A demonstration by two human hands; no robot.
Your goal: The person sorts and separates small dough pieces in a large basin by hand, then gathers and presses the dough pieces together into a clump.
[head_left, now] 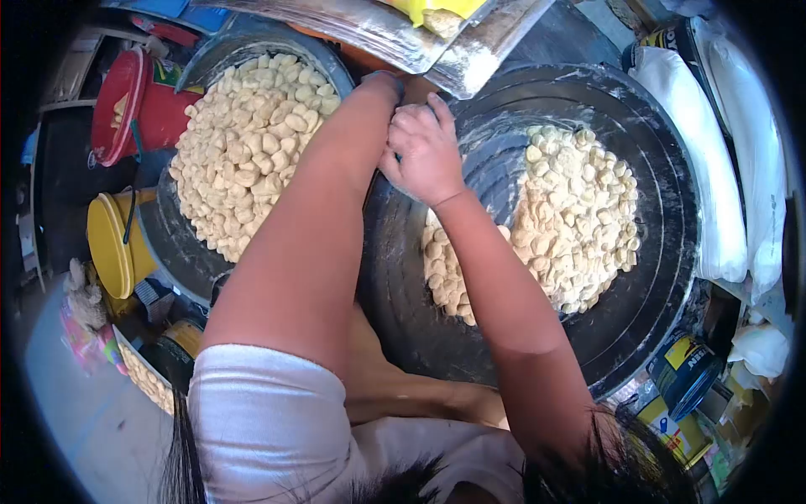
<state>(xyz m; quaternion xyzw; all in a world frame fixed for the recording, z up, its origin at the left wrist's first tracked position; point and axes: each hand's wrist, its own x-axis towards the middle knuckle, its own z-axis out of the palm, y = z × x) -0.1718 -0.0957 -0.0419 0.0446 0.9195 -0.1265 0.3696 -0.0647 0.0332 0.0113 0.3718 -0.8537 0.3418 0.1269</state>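
My left hand (384,78) reaches up to the front of a floury metal tray or chute (474,63). Its fingers are hidden. Close beside my left wrist is my right hand (422,151), dusted with white powder, over the near-left rim of a large black basin. Its fingers are curled; whatever they hold, if anything, cannot be seen. Pale round, flattened dough-like pieces (579,218) lie powdered in the black ridged basin (663,168). Under and left of my left arm, a heap of similar pieces (252,151) fills a second dark basin (168,244).
A red bucket (113,118) and a yellow bucket (113,244) stand at the left. White plastic sacks (701,168) line the right side, with a dark labelled tin (684,370) below them. Something bright yellow (437,8) lies on the tray at the top.
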